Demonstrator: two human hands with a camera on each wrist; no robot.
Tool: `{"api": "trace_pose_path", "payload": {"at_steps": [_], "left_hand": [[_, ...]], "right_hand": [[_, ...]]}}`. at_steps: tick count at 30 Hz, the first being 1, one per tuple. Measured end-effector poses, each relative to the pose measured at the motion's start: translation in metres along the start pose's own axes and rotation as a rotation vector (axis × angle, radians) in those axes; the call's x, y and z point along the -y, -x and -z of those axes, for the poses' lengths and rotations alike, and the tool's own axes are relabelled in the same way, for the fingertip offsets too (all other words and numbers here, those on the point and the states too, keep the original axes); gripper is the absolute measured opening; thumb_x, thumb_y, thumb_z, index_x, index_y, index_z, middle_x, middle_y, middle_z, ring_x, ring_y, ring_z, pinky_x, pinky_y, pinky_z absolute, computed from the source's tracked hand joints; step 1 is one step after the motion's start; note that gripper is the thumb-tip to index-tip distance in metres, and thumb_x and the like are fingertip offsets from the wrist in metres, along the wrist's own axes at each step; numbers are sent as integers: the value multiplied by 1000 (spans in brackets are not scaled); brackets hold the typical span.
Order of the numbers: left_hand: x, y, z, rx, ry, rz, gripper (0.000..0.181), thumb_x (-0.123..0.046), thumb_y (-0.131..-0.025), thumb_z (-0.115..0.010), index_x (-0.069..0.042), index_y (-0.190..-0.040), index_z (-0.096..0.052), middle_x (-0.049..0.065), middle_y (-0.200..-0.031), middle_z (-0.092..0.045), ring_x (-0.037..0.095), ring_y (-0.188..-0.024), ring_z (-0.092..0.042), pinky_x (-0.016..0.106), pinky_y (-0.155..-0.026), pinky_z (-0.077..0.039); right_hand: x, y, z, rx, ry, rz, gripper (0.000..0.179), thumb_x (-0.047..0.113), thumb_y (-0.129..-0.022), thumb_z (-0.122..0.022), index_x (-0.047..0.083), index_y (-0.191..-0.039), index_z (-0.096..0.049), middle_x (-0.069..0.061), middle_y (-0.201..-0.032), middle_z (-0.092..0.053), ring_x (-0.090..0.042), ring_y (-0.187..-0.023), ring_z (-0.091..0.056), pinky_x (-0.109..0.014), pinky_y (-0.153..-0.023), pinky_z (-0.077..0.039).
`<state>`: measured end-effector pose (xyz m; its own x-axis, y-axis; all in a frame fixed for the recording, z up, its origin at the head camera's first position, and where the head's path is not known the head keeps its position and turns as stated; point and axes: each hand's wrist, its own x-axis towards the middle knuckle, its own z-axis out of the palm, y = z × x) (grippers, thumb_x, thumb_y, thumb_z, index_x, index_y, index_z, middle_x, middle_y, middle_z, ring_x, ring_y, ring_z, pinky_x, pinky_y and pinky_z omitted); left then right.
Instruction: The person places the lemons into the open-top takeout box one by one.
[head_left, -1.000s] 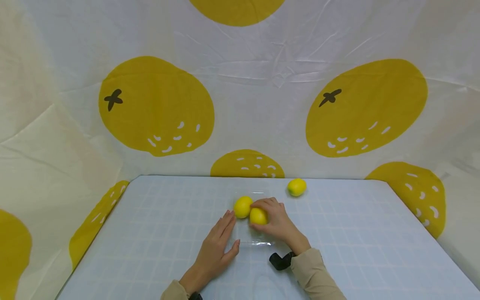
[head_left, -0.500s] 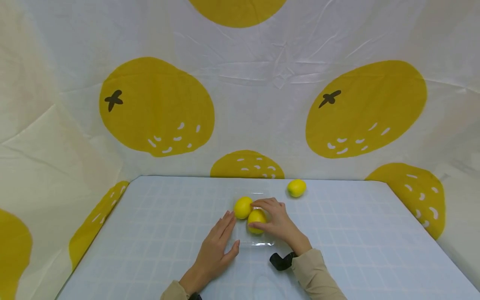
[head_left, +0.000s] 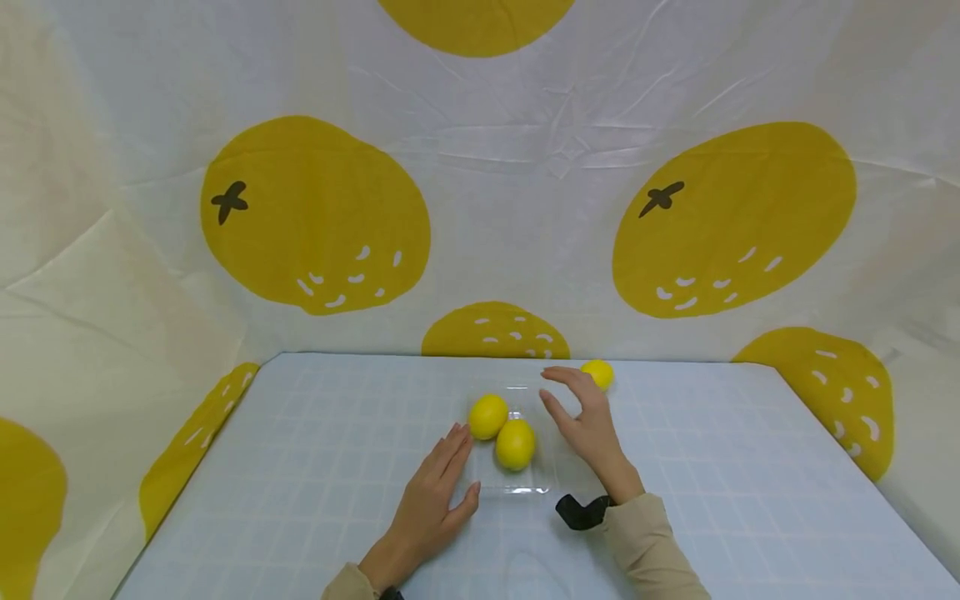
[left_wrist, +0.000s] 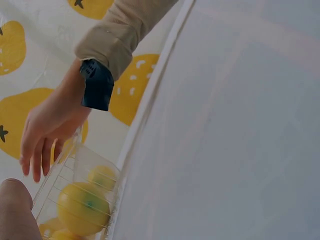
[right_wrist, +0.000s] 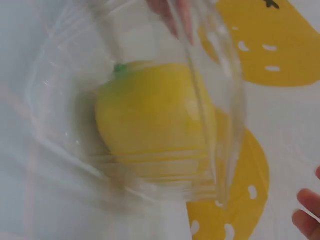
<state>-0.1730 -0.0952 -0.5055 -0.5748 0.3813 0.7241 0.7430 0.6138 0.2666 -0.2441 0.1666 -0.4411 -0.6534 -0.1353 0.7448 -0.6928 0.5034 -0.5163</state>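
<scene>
A clear plastic container [head_left: 525, 490] stands mid-table with two yellow lemons in it. The rear-left lemon [head_left: 488, 416] lies against the front lemon [head_left: 515, 446]. My left hand [head_left: 431, 500] lies along the container's left side, fingers straight and thumb spread. To the right of the container, my right hand [head_left: 592, 425] is raised, its thumb and fingers apart with nothing between them. Just behind that hand a third lemon [head_left: 600, 374] sits on the table, partly covered by it. Through the container wall, a blurred lemon [right_wrist: 155, 120] fills the right wrist view.
A pale blue checked cloth [head_left: 322, 433] covers the table. White fabric [head_left: 517, 208] printed with large yellow fruit hangs behind and at the sides. A black strap device [head_left: 583, 512] is on my right wrist.
My right hand has let go of the front lemon, which settled slightly nearer inside the container. It then moved right and back toward the third lemon. The left hand has stayed put.
</scene>
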Motion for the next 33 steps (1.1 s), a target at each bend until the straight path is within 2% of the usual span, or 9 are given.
{"api": "trace_pose_path", "payload": {"at_steps": [3, 6, 9, 12, 15, 19, 23, 27, 33], "left_hand": [[0, 1, 0, 7, -2, 5, 56, -32, -98, -52, 8, -139, -51, 20, -148, -47, 35, -136, -45, 45, -113, -36], [2, 0, 1, 7, -7, 3, 57, -33, -99, -50, 8, -139, -51, 20, -148, -47, 36, -136, -45, 45, -113, -37], [3, -1, 1, 0, -4, -3, 56, -32, -99, -50, 8, -139, -51, 21, -147, -47, 36, -135, -46, 47, -112, -38], [4, -1, 2, 7, -1, 2, 56, -31, -98, -52, 8, -139, -51, 20, -148, -47, 36, -136, -45, 46, -112, -37], [3, -1, 1, 16, -1, 9, 56, -31, -98, -52, 7, -139, -50, 19, -148, -46, 35, -137, -44, 46, -112, -37], [2, 0, -1, 15, 9, 7, 56, -31, -98, -52, 7, -140, -50, 20, -148, -46, 36, -136, -44, 47, -111, -38], [0, 0, -2, 13, 9, 10, 56, -28, -96, -55, 7, -140, -50, 20, -148, -47, 35, -136, -45, 47, -111, -38], [-1, 2, -2, 19, 2, 25, 57, -28, -95, -56, 6, -140, -50, 19, -148, -46, 35, -137, -45, 46, -112, -38], [0, 1, -1, 17, -6, 21, 56, -29, -97, -54, 7, -140, -50, 19, -148, -47, 35, -136, -45, 51, -108, -41]], "right_hand": [[-5, -4, 8, -86, 23, -32, 32, 2, -86, -74, 4, -117, -70, -10, -120, -68, -29, -114, -58, -28, -103, -41], [-5, -9, 16, -149, 7, -102, 32, 1, -87, -72, 2, -119, -68, -12, -126, -64, -30, -120, -54, -42, -107, -40], [-14, -12, 21, -200, -23, -184, 36, 3, -89, -71, 2, -124, -65, -12, -134, -59, -28, -127, -49, -52, -104, -39], [-34, -9, 24, -212, -35, -273, 45, 9, -89, -73, 6, -132, -61, -10, -145, -50, -27, -136, -40, -53, -105, -36], [-53, -3, 26, -183, -31, -364, 58, 14, -88, -75, 7, -141, -53, -12, -156, -35, -30, -144, -26, -60, -112, -25], [-75, 6, 28, -90, 15, -443, 73, 19, -87, -75, 8, -150, -41, -18, -162, -18, -41, -148, -12, -67, -115, -8], [-92, 15, 28, 31, 69, -503, 80, 24, -89, -73, 11, -155, -30, -18, -164, -7, -48, -147, -7, -72, -112, -9], [-103, 18, 24, 101, 92, -514, 75, 25, -90, -72, 9, -153, -34, -21, -163, -12, -49, -145, -13, -70, -112, -15], [-111, 19, 20, 99, 89, -458, 61, 13, -89, -71, 4, -144, -44, -26, -150, -34, -45, -137, -30, -61, -113, -23]]}}
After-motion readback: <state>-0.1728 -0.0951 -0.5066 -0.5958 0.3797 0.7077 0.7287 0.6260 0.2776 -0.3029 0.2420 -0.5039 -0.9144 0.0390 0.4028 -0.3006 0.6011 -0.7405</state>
